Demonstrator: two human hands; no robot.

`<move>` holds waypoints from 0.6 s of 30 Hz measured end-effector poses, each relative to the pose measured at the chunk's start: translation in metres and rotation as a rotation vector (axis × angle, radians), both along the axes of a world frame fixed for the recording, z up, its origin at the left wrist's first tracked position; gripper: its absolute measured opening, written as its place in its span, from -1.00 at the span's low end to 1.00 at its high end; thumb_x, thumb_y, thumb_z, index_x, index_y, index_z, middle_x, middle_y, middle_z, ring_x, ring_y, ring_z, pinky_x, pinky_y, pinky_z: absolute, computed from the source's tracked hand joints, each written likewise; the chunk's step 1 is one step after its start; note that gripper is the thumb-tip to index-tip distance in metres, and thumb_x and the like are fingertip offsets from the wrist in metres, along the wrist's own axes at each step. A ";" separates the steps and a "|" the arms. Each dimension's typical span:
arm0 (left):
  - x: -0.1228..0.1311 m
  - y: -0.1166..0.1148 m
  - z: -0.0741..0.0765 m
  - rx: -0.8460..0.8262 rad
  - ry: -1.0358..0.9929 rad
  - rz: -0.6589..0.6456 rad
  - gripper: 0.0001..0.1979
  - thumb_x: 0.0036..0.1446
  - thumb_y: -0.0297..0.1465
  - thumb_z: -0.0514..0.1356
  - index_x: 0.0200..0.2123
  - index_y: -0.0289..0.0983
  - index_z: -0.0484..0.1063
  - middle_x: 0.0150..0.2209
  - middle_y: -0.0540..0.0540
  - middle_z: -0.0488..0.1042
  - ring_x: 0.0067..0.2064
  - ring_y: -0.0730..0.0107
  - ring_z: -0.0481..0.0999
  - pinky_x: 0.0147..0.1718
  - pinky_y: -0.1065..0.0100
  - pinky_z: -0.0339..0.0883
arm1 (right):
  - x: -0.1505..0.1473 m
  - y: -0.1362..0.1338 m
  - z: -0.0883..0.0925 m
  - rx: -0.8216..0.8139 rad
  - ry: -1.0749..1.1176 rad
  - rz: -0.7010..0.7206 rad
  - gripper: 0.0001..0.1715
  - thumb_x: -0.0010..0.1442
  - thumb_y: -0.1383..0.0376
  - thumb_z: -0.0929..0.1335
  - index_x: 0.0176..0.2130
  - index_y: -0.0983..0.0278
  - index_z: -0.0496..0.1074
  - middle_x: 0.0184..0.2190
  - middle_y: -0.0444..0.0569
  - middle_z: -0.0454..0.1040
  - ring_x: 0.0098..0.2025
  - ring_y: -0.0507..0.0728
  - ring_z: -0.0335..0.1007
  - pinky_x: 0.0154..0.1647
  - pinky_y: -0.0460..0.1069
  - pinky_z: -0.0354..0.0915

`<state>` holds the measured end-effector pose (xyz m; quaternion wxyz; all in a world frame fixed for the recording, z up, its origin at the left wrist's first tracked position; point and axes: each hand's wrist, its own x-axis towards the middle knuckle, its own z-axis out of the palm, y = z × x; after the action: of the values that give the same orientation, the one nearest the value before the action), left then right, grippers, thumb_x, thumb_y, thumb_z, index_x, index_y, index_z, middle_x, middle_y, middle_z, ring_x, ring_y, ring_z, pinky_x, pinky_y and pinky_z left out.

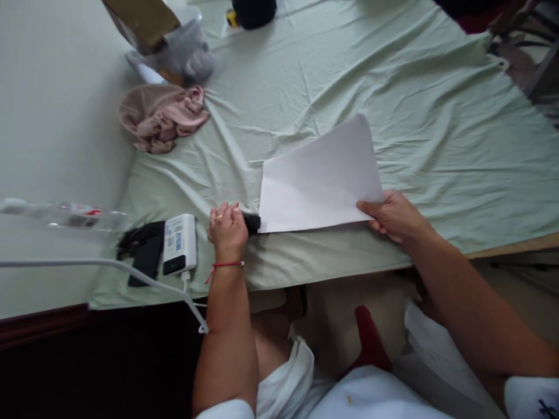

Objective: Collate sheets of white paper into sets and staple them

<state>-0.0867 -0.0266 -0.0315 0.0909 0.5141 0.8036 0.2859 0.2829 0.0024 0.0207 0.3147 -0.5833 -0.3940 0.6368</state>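
My right hand [395,216] pinches the near right corner of a white sheet of paper [321,177], thumb on top and fingers underneath. The paper's far right corner bends up off the cloth; whether it is one sheet or a thin stack I cannot tell. At the paper's near left corner, my left hand [227,228] is closed over a small black tool, which looks like a stapler [252,223]. Only its blunt end shows beside the paper; the rest is under my fingers.
A pale green cloth [437,145] covers the table. Left of my left hand lie a white power bank [180,241] with a cable and a dark phone [147,256]. A plastic bottle [87,217], pink fabric [168,116] and a clear container [187,49] are farther left.
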 end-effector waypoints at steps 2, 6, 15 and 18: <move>0.009 -0.002 0.003 -0.009 0.041 0.147 -0.60 0.39 -0.34 0.08 0.11 -0.19 0.66 0.40 -0.29 0.48 0.54 -0.22 0.23 0.51 -0.41 -0.11 | 0.000 0.000 0.000 -0.001 0.002 0.003 -0.60 0.14 0.29 0.58 -0.55 0.22 0.37 -0.71 -0.22 0.21 -0.71 -0.09 0.06 -0.80 -0.18 -0.06; 0.031 -0.008 0.013 -0.041 0.117 0.175 -0.59 0.40 -0.36 0.09 0.18 -0.16 0.63 0.45 -0.27 0.42 0.57 -0.22 0.16 0.50 -0.49 -0.22 | 0.001 0.001 0.000 -0.002 0.009 0.005 -0.58 0.15 0.29 0.58 -0.56 0.22 0.37 -0.70 -0.21 0.20 -0.71 -0.08 0.06 -0.80 -0.18 -0.07; 0.036 -0.005 0.019 -0.012 0.130 0.184 -0.62 0.42 -0.39 0.08 0.14 -0.18 0.63 0.42 -0.32 0.45 0.57 -0.23 0.15 0.49 -0.48 -0.18 | 0.008 -0.003 -0.011 0.218 -0.049 0.040 -0.72 0.14 0.17 0.55 -0.51 0.20 0.53 -0.53 -0.09 0.50 -0.51 0.03 0.33 -0.54 -0.09 0.32; 0.023 -0.004 0.022 0.011 0.140 0.263 -0.64 0.39 -0.39 0.10 0.11 -0.27 0.61 0.40 -0.41 0.44 0.56 -0.31 0.16 0.49 -0.48 -0.18 | 0.016 -0.003 -0.012 0.280 -0.045 0.004 -0.79 0.13 0.16 0.55 -0.47 0.17 0.57 -0.48 -0.10 0.54 -0.46 0.07 0.37 -0.45 -0.05 0.36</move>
<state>-0.0635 -0.0308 -0.0093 -0.0064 0.4236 0.8667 0.2633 0.2987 -0.0001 0.0083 0.3829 -0.5472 -0.4869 0.5629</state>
